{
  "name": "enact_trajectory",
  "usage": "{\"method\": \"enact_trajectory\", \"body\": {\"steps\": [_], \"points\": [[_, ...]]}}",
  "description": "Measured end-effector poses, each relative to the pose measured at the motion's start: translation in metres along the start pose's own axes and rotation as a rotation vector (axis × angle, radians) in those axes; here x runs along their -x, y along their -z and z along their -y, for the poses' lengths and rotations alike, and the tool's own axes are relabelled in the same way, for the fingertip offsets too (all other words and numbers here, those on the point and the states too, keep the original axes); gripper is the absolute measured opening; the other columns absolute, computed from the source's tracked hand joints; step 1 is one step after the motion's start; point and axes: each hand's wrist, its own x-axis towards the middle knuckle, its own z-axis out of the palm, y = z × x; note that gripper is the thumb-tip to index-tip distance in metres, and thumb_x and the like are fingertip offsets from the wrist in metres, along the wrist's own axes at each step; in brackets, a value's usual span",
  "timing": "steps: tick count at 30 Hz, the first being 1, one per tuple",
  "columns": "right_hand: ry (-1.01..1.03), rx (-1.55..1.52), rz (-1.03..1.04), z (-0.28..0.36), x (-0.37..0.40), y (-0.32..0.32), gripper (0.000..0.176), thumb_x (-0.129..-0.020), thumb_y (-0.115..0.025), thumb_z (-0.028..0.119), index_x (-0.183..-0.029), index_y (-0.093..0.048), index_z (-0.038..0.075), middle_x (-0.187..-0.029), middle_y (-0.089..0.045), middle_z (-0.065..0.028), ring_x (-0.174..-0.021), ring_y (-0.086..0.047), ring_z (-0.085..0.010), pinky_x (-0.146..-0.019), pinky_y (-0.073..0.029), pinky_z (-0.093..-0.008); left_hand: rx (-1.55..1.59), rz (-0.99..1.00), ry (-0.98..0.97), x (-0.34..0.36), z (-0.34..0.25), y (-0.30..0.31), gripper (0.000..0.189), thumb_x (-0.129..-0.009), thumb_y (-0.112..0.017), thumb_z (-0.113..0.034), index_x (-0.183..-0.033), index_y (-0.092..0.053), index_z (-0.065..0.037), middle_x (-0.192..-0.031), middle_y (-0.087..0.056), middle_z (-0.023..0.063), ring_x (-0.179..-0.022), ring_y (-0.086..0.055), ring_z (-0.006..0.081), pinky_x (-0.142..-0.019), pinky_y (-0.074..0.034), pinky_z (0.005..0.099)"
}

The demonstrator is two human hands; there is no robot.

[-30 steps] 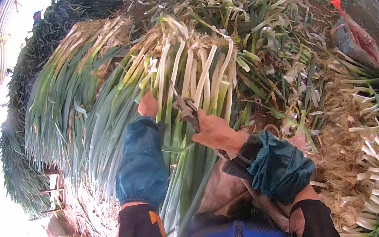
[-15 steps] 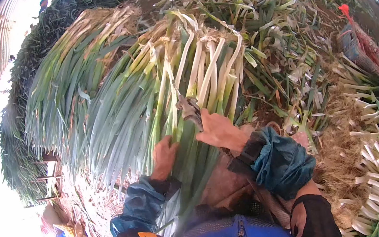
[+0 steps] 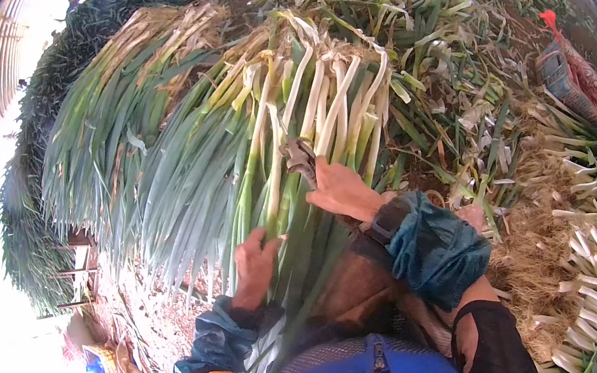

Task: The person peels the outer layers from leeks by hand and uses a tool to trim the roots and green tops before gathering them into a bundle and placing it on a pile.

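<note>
A thick heap of long leeks (image 3: 181, 165) lies in front of me, white stalks and roots at the top, blue-green leaves toward my lap. My right hand (image 3: 341, 192) grips grey metal pruning shears (image 3: 298, 157), their thin tip pointing up among the pale stalks (image 3: 333, 105). Lower left, my left hand (image 3: 253, 267) has its fingers curled against the green leaves of a leek at the near edge of the heap, thumb toward the right. Part of the shears' handle is hidden in my right palm.
Loose peeled leaves (image 3: 445, 89) cover the ground at the upper right, with a red-and-blue packet (image 3: 570, 80) beyond. On the right, trimmed leeks (image 3: 596, 297) lie in a row beside fibrous roots (image 3: 528, 246). A darker leek pile (image 3: 32, 247) stands behind on the left.
My left hand has shifted slightly down and left along the leaves. The right hand and the shears stay nearly where they were, while the view has tilted a little.
</note>
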Motion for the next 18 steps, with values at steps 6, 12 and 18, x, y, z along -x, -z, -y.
{"method": "enact_trajectory", "body": {"steps": [6,12,18], "points": [[-0.055,0.017,0.058,0.017,0.027,0.024,0.047,-0.073,-0.065,0.025,-0.099,-0.041,-0.007,-0.08,-0.058,-0.0311,-0.081,-0.057,-0.0475,-0.07,-0.044,-0.0514,-0.169,-0.004,-0.113,-0.121,0.009,-0.009,0.032,-0.072,-0.064,-0.024,-0.093,-0.063,0.001,-0.078,-0.061,0.0225,-0.068,-0.059,0.0346,-0.06,-0.044,0.0399],[-0.126,-0.027,0.3,0.043,0.054,0.022,0.053,-0.073,-0.066,0.028,-0.106,-0.04,-0.005,-0.085,-0.058,-0.0317,-0.087,-0.056,-0.0475,-0.076,-0.045,-0.048,0.226,-0.079,-0.061,-0.15,0.015,-0.03,0.032,-0.067,-0.062,-0.006,-0.098,-0.061,0.005,-0.069,-0.061,0.0088,-0.057,-0.058,0.0164,-0.052,-0.045,0.0298],[-0.091,-0.006,0.293,0.038,0.051,0.01,0.058,-0.074,-0.064,0.029,-0.11,-0.039,-0.009,-0.087,-0.059,-0.0322,-0.087,-0.057,-0.0477,-0.079,-0.046,-0.0483,-0.061,-0.154,-0.019,-0.146,0.035,-0.033,0.038,-0.067,-0.057,-0.004,-0.104,-0.059,0.005,-0.075,-0.063,0.0157,-0.061,-0.061,0.0178,-0.053,-0.046,0.0327]]}}
